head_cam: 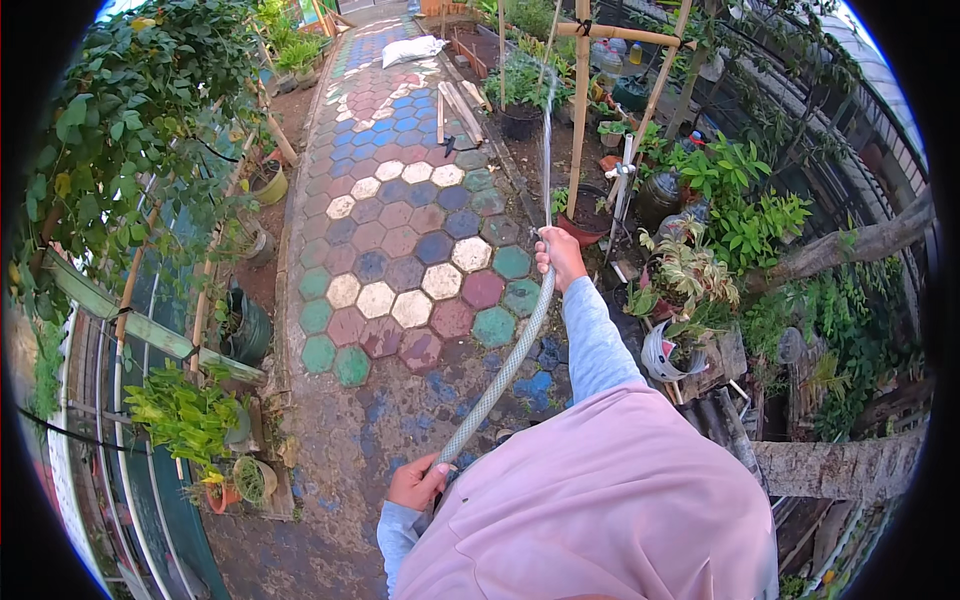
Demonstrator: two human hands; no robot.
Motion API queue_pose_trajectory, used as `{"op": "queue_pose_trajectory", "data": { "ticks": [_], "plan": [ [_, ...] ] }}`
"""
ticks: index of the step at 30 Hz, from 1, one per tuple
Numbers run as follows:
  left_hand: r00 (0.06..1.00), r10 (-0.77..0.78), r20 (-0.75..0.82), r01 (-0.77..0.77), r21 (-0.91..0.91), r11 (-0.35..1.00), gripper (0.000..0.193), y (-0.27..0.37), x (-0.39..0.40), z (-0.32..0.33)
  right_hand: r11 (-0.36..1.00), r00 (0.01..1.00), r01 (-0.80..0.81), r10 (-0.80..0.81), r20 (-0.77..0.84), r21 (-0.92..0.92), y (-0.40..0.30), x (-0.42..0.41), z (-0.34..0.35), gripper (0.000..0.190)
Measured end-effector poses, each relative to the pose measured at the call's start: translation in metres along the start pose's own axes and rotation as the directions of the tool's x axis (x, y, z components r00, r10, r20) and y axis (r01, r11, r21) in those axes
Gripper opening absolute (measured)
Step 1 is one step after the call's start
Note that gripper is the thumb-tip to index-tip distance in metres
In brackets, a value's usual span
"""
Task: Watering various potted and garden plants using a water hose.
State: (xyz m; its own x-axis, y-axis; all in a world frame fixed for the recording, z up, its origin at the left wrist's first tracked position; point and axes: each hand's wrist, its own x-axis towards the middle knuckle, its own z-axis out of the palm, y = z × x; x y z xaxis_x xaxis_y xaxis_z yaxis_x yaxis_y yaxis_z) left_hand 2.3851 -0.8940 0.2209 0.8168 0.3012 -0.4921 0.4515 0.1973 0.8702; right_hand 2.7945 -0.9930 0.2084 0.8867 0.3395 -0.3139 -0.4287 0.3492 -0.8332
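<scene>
My right hand [559,253] is closed around the outlet end of a braided garden hose [504,379], thumb on top near its mouth. A stream of water [547,150] shoots away from it and breaks into spray over a leafy potted plant [521,82] in a black pot. Lower down, my left hand [418,481] grips the same hose close to my body, where the pink cloth I wear hides the rest of it. Nearest beyond my right hand stands a reddish pot [585,217] of soil, with a bamboo pole [580,112] beside it.
Painted hexagonal pavers [397,240] form the path. Wooden strips [459,112] and a white sack [412,51] lie on it. Along the right are a white pot [671,352], large bottles [660,196] and a tree branch [847,247]. Vines [135,127] and potted plants [180,420] line the left.
</scene>
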Motion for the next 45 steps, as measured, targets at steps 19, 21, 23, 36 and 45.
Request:
{"op": "queue_pose_trajectory", "data": {
  "ticks": [19, 21, 23, 36, 45],
  "plan": [
    [1.0, 0.002, 0.017, -0.002, -0.003, 1.0, 0.029, -0.009, -0.026, -0.068, 0.987, 0.986, 0.131, -0.119, -0.119, 0.096, 0.024, -0.042, 0.044, 0.01],
    [1.0, 0.002, 0.026, -0.002, 0.002, 1.0, 0.029, -0.009, -0.031, -0.077, 0.996, 0.995, 0.066, -0.061, -0.079, 0.054, 0.029, -0.048, 0.045, 0.01],
    [0.998, 0.008, 0.055, -0.01, 0.042, 0.999, 0.029, -0.011, -0.035, -0.085, 0.995, 0.992, 0.082, -0.077, -0.101, 0.056, 0.032, -0.055, 0.047, 0.011],
    [0.99, 0.056, 0.13, -0.066, 0.073, 0.995, 0.027, -0.021, -0.035, -0.109, 0.975, 0.962, 0.177, -0.143, -0.233, 0.131, 0.046, -0.084, 0.025, 0.009],
    [0.982, 0.016, 0.189, -0.026, 0.055, 0.998, 0.027, -0.03, -0.043, -0.116, 0.98, 0.94, 0.188, -0.163, -0.299, 0.058, 0.051, -0.112, 0.008, 0.012]
  ]
}}
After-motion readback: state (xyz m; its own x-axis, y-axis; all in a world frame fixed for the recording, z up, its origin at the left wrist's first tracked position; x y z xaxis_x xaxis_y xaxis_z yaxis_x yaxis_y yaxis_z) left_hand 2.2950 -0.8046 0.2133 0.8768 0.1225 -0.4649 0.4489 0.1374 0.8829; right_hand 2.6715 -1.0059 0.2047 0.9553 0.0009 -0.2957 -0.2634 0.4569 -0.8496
